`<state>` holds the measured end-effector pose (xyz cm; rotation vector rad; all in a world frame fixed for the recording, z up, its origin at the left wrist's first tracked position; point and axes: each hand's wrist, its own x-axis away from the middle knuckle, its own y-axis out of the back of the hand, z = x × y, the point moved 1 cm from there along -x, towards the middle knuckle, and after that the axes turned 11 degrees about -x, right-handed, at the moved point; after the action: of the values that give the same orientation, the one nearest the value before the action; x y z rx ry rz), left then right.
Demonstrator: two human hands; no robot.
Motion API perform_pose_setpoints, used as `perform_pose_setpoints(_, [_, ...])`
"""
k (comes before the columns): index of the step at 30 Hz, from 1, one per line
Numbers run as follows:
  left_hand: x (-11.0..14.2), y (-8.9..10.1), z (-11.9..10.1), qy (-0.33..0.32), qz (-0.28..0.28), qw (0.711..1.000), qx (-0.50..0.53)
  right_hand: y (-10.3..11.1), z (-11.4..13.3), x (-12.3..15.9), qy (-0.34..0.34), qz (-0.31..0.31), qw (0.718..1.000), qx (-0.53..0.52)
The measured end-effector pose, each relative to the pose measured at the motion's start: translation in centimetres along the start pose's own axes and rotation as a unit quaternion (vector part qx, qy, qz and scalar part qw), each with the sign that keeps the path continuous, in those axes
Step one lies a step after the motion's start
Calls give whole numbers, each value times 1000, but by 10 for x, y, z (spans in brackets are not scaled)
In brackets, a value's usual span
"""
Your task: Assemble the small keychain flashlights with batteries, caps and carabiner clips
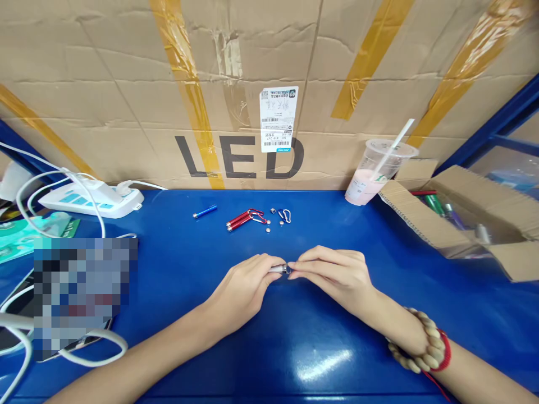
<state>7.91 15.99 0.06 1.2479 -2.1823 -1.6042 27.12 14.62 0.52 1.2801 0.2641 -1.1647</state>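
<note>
My left hand (246,283) is closed around a small silver flashlight (278,269), whose tip shows past my fingers. My right hand (334,272) meets it from the right, fingertips pinched at the flashlight's end. Both hands rest on the blue table (295,342) near its middle. Farther back lie a blue mini flashlight (205,211), two red mini flashlights (239,220) with a clip, a carabiner clip (286,215) and several small silver button cells (268,229).
A large cardboard box marked LED (236,101) walls off the back. A white power strip (90,199) with cables sits back left. A plastic cup with a straw (377,174) stands back right, beside an open cardboard box (463,224) of flashlights.
</note>
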Motion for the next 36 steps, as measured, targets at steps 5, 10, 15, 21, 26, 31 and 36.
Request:
perform_pose_setpoints(5, [1,0,-2,0,3,1000,4,1,2,-1,9,15,1000,6])
perform_pose_setpoints(10, [0,4,-2,-2,17,1000,-5,5,2,-1,10,31,999,4])
perform_pose_setpoints(15, [-1,7,-3,-1,37,999,-28,8,4,-2,28,24,999,15])
perform_pose_setpoints(21, [2,4,-4,-27,17,999,-20,7,4,0,29,24,999,1])
perform_pose_setpoints(26, [3,5,-6,-64,-27,997,-36,10,6,0,39,25,999,16])
perform_pose_setpoints(31, [3,6,-11,-68,-47,995,-48,14,11,-3,52,36,997,34])
perform_pose_setpoints(36, [5,3,-13,-50,-39,997,-43,11,7,-4,43,30,999,-14])
